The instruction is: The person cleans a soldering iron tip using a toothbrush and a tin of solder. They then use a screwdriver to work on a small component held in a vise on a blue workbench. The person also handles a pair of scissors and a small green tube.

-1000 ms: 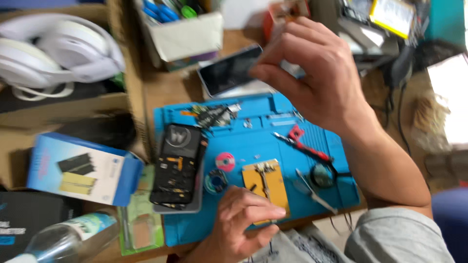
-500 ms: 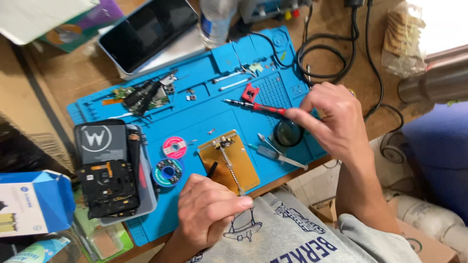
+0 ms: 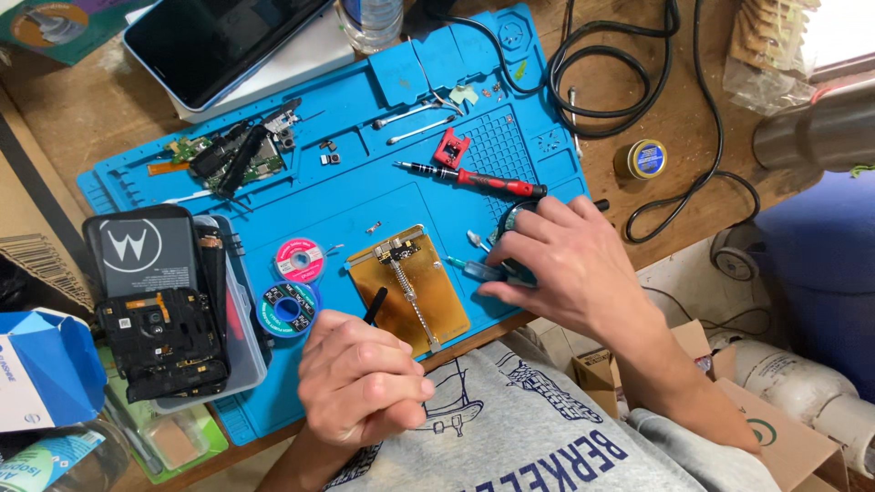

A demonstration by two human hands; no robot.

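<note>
Since half a second ago, my right hand [image 3: 565, 264] has come off the red-handled screwdriver [image 3: 474, 178] and dropped lower on the blue silicone repair mat [image 3: 365, 196], toward its near right edge. That hand now lies curled, palm down, over a pair of blue-gripped tweezers [image 3: 474, 267]; the fingertips press on the grip, but I cannot tell whether they have closed round it or only rest on top. A dark round thing sits half hidden under the same fingers.

My left hand [image 3: 365, 378] is at the near edge of the mat, folded into a loose fist around a slim black tool [image 3: 375, 305], whose tip points up at the gold-coloured board holder [image 3: 410, 287]. A small circuit board is clamped along the holder's middle, just beside the tweezers.

Left of the holder lie a pink spool [image 3: 299, 261] and a blue spool [image 3: 287, 308], and beyond them a clear tray with an opened phone [image 3: 162, 342] and its battery on top. The screwdriver lies loose across the mat, above my right hand.

Risks as I judge them: the tweezers lie near the mat's rim, so a clumsy pick-up could flick them off the tabletop. Tiny screws and parts lie scattered on the mat above, and a dragged sleeve or wrist could scatter them. The black tool's tip is close to the clamped board, and a slip could scrape it.
</note>
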